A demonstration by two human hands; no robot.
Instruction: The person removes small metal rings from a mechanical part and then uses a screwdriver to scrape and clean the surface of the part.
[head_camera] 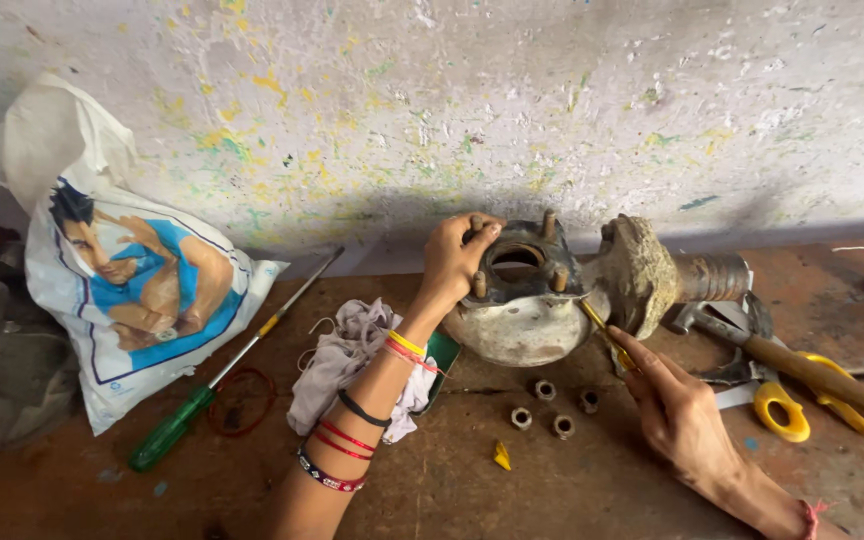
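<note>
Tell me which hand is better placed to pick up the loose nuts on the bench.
Probably right. The right hand lies just beside the nuts, though it holds a thin yellow tool. The left hand grips a stud on the hub, steadying it.

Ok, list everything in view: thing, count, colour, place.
hub: 1, rusty grey, at the wall, centre
studs: about 4 in view, rusty, on the hub's face
nuts: 4, grey, in front of the hub
brush: 1, yellow, at the hub's flange
hammer: 1, wooden handle, right
scissors: 1, yellow handles, under the hammer
screwdriver: 1, green handle, left
rag: 1, pale, under the left wrist
bag: 1, white and blue, far left
left hand: on the hub's rim
right hand: holds the brush
</note>
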